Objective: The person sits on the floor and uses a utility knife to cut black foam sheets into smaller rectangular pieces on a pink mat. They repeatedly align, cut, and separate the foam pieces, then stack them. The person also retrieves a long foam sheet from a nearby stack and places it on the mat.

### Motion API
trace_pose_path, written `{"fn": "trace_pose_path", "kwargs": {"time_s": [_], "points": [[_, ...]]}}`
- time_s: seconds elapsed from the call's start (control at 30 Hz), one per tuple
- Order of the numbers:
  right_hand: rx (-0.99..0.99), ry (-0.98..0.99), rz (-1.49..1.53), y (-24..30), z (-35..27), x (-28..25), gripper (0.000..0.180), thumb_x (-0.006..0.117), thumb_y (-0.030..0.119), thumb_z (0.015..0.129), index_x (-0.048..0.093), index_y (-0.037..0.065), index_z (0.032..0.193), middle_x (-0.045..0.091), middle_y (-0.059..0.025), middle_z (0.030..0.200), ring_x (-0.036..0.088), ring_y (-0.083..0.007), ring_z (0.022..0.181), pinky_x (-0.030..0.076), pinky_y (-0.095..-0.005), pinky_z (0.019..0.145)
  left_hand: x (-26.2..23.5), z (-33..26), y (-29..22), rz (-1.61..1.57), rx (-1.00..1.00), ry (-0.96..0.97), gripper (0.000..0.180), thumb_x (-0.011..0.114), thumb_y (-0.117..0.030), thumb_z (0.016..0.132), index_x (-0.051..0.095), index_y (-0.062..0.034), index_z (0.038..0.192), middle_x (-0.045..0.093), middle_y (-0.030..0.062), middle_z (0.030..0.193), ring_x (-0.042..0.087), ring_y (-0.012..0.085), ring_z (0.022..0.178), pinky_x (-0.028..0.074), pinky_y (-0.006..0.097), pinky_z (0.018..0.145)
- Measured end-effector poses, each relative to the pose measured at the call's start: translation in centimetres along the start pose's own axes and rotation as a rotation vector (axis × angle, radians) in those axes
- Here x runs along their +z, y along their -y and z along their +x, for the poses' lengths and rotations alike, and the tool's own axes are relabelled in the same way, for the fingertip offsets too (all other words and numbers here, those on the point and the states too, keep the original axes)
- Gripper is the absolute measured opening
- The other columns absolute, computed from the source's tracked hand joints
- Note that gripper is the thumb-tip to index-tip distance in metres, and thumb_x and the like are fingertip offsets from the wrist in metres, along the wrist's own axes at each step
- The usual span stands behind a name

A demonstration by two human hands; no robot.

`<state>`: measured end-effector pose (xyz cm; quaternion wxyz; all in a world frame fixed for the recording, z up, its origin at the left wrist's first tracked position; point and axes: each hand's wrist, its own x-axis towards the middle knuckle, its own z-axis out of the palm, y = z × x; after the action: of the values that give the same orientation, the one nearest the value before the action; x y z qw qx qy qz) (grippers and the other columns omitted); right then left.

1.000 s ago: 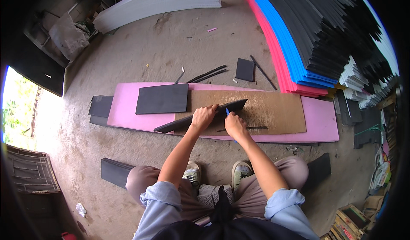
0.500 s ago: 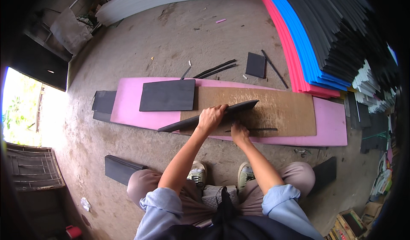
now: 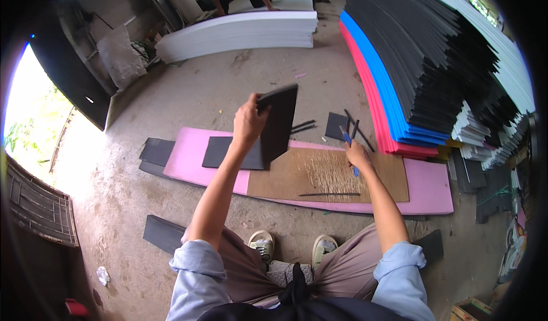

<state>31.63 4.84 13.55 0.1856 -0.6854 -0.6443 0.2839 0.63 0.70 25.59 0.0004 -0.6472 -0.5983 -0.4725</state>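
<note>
a dark foam piece (image 3: 278,122) is gripped at its upper left corner by the left hand (image 3: 249,121), hanging nearly upright; a blue cutter (image 3: 348,144) is clasped in the right hand (image 3: 357,156), to its right.

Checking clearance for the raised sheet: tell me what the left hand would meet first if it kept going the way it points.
The left hand, holding the black sheet up, points away toward bare concrete floor; the way looks free, though depth is unclear.

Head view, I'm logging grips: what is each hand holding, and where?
Left hand grips the dark grey foam sheet piece by its upper left edge; right hand holds a blue-handled cutter by its handle.
</note>
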Motion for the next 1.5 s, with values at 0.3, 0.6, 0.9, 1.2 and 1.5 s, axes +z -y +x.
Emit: {"fn": "trace_pose_path", "kwargs": {"time_s": [0.3, 0.6, 0.9, 1.2, 1.5], "points": [[0.022, 0.332, 1.134, 7.4, -6.0, 0.4, 0.043, 0.056, 0.034, 0.081, 0.038, 0.001, 0.102, 0.058, -0.0153, 0.086, 0.062, -0.0222, 0.066, 0.053, -0.0325, 0.055, -3.0, -5.4, 5.1, -1.263, -1.025, -0.005, 0.045, 0.058, -0.006, 0.076, 0.034, -0.0018, 0.114, 0.054, 0.0120, 0.097, 0.059, 0.0191, 0.085, 0.052, 0.027, 0.070], [0.080, -0.018, 1.246, 9.6, -6.2, 4.2, 0.026, 0.065, 0.005, 0.072, 0.041, 0.011, 0.081, 0.047, -0.0015, 0.078, 0.052, -0.0148, 0.070, 0.043, -0.0304, 0.060, 2.1, -12.4, -2.6, -1.236, -1.017, 0.400, 0.044, 0.058, 0.001, 0.077, 0.032, -0.0053, 0.112, 0.049, 0.0116, 0.104, 0.055, 0.0218, 0.094, 0.048, 0.032, 0.081], [0.075, 0.012, 0.769, 5.4, -1.5, 8.7, 0.023, 0.061, -0.002, 0.068, 0.042, 0.008, 0.077, 0.047, -0.0009, 0.072, 0.049, -0.0116, 0.070, 0.040, -0.0263, 0.067, -6.2, -10.6, 8.5, -0.356, -1.027, 0.747, 0.054, 0.056, -0.026, 0.083, 0.034, -0.0025, 0.126, 0.047, 0.0119, 0.119, 0.048, 0.0218, 0.108, 0.039, 0.036, 0.089], [0.192, 0.138, 0.746, 4.0, -0.6, 17.5, 0.023, 0.062, -0.001, 0.068, 0.044, 0.007, 0.080, 0.045, 0.0009, 0.075, 0.046, -0.0098, 0.071, 0.038, -0.0253, 0.069, 5.1, -20.1, 20.0, -1.105, -1.576, -0.209, 0.045, 0.050, -0.018, 0.085, 0.034, 0.0012, 0.122, 0.038, 0.0176, 0.126, 0.042, 0.0286, 0.113, 0.040, 0.035, 0.092], [0.204, 0.258, 0.737, 2.5, 0.7, 18.1, 0.020, 0.062, 0.003, 0.071, 0.047, 0.006, 0.084, 0.046, 0.0009, 0.078, 0.045, -0.0090, 0.073, 0.037, -0.0232, 0.069, 9.6, -14.8, 19.5, -0.613, -1.413, -0.578, 0.061, 0.057, -0.012, 0.082, 0.021, -0.0137, 0.131, 0.042, 0.0138, 0.115, 0.050, 0.0214, 0.091, 0.045, 0.032, 0.066]]}}
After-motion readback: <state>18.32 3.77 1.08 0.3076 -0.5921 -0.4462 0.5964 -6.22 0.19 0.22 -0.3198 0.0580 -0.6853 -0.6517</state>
